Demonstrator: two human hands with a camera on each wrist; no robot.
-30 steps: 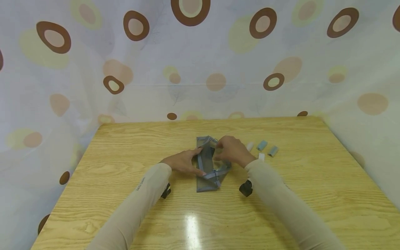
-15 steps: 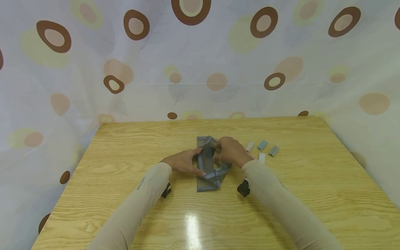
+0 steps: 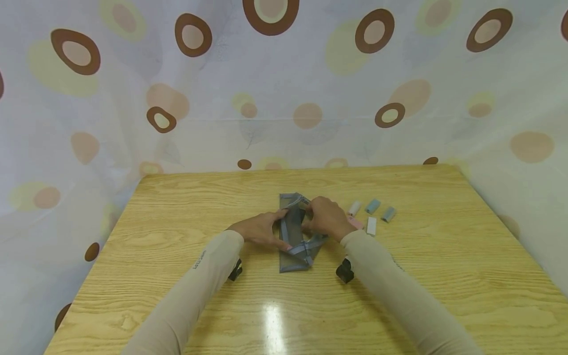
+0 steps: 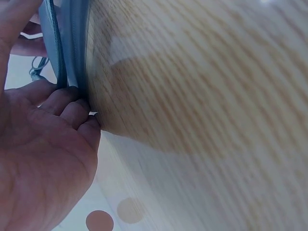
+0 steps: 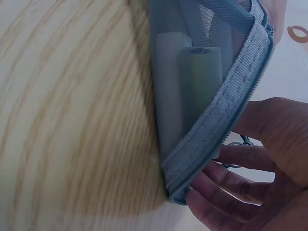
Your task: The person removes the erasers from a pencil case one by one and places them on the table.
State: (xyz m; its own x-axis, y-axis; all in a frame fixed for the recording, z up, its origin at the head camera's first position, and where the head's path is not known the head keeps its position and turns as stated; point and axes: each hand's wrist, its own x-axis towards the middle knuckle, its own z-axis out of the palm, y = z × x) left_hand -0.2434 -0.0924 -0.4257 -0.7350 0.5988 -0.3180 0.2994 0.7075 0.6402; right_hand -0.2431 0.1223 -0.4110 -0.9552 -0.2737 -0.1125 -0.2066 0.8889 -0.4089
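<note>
A grey mesh zip pouch [image 3: 293, 264] lies near the middle of the table with its zipper side spread apart. My left hand [image 3: 262, 230] grips its left side, thumb toward the near end and fingers at the far side; in the left wrist view the fingers curl against the zipper edge. My right hand [image 3: 327, 217] holds the pouch's right side at the opening, its fingertips partly hidden by the zipper edge [image 5: 231, 91]. Through the mesh show a white block [image 5: 169, 91] and a yellow-green block [image 5: 202, 77].
Right of the pouch lie several small blocks: a pale one [image 3: 354, 208], a blue one [image 3: 372, 206], a grey-blue one [image 3: 388, 214], a pink one [image 3: 356, 223] and a white one [image 3: 371, 226]. Behind the wooden table [image 3: 186, 197] hangs a patterned curtain [image 3: 275, 143].
My right hand and forearm have shifted slightly toward me and to the left, uncovering the pink block and more of the white one. My left hand and the pouch stay about where they were.
</note>
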